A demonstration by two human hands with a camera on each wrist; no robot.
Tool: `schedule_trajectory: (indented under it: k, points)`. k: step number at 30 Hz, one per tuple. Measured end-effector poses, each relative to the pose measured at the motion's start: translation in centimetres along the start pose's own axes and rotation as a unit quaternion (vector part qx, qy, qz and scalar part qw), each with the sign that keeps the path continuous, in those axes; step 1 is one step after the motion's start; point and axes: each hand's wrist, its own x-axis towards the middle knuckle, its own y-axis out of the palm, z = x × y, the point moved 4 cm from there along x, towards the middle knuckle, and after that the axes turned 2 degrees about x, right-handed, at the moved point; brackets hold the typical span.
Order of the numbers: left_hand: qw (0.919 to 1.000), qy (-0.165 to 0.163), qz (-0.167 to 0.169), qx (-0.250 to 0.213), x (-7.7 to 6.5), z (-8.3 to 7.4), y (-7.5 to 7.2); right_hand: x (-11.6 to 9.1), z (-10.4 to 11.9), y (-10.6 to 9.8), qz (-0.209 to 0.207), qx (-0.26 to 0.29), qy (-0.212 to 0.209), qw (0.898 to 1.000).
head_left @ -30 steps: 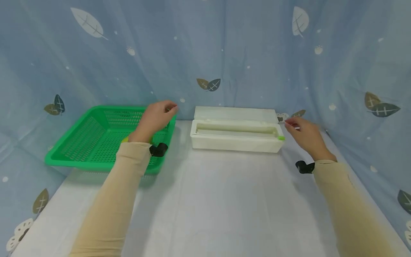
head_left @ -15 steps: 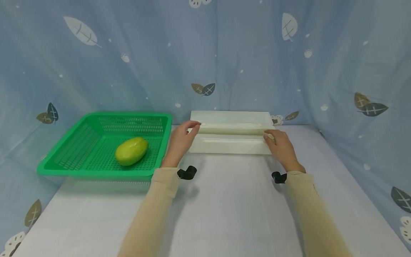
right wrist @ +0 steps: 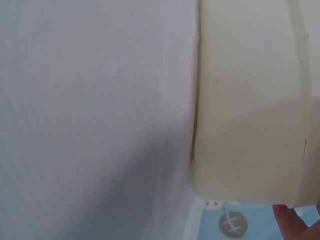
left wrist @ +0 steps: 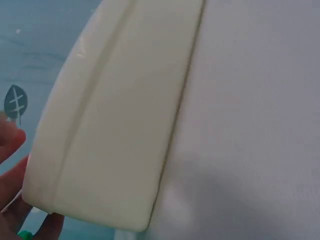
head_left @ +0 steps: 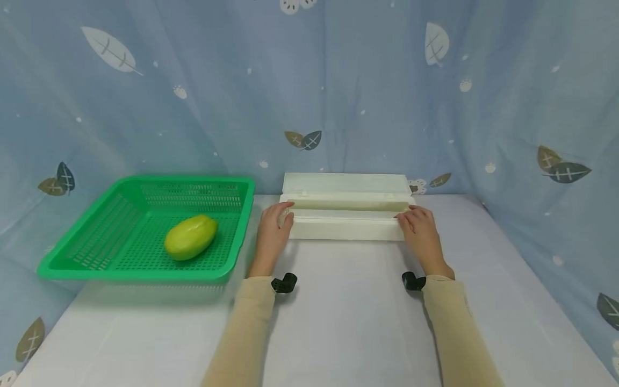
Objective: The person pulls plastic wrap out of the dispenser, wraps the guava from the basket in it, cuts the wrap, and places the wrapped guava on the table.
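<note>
A long white cling film dispenser stands at the back of the table, its lid tipped back. My left hand grips its left end, fingers over the top and round the side. The left wrist view shows those fingers against the end of the dispenser. At the opposite end, my right hand holds the corner, thumb in front and fingers on top. Only a little of that hand shows below the dispenser in the right wrist view.
To the left a green plastic basket holds one yellow-green, papaya-like fruit. A blue leaf-patterned cloth hangs right behind the dispenser. White cloth covers the table in front.
Both hands have come inward to the dispenser's ends; the left has left the space over the basket, uncovering the fruit. A pale strip between the hands half a second ago now sits lower, at the dispenser's opening.
</note>
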Motion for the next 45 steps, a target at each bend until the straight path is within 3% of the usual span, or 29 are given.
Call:
schedule_trajectory:
  k: [6,11,16,20,29,36,45]
  points:
    - [0.9925,0.069,0.045,0.09,-0.9,0.2,1.2,-0.6,0.3,0.1,0.037,-0.039,0.009,0.998]
    - [0.9886,0.095,0.024,0.114,-1.2,0.2,1.5,-0.3,0.4,-0.2,0.059,-0.049,-0.001,0.997]
    - [0.9919,0.076,0.016,0.1,-0.7,0.3,1.5,0.3,0.3,-0.9,0.089,-0.036,-0.012,0.995]
    - [0.9958,0.052,0.008,0.076,-0.5,0.2,1.6,0.4,0.2,-1.6,0.103,-0.006,0.013,0.995]
    - [0.9984,0.007,-0.041,0.038,-0.2,0.0,1.1,0.7,0.0,-1.5,0.042,0.021,0.068,0.997]
    - [0.9982,0.005,-0.052,0.028,0.0,0.1,0.8,0.9,0.5,-1.3,-0.007,-0.003,0.034,0.999]
    - [0.9988,0.0,-0.049,0.009,-0.1,0.1,0.4,0.6,0.2,-1.1,-0.007,-0.012,0.032,0.999]
